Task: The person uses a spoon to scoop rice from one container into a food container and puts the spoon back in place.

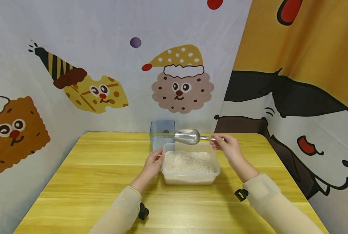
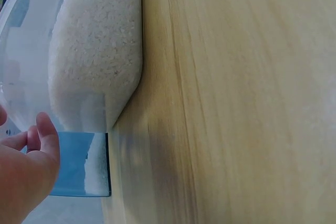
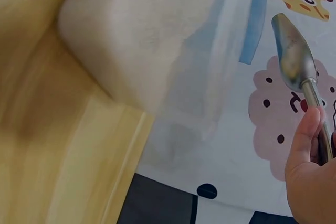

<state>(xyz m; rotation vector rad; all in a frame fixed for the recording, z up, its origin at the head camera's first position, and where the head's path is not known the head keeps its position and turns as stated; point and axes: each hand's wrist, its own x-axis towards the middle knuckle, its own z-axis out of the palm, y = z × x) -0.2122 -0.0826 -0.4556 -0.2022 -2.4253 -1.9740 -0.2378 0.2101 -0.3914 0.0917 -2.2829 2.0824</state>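
One clear tub [image 1: 190,179] stands on the tabletop [image 1: 98,169], containing a broad bed of rice [image 1: 188,162]. Left hand [image 1: 153,164]: fingers against the tub's left wall; whether they pinch the rim cannot be told. Right hand [image 1: 229,148]: fingers pinching the handle of a metal scoop [image 1: 188,136], raised near the tub's rear side. Behind the tub, a transparent blue bin [image 1: 159,141] contains a smaller quantity of rice at its base. Count: two containers, one scoop, two black wrist devices [image 1: 143,211]. Tabletop: yellow wood grain. Beyond: white backdrop [image 1: 109,39] with cartoon faces, orange section [image 1: 267,42] at right.
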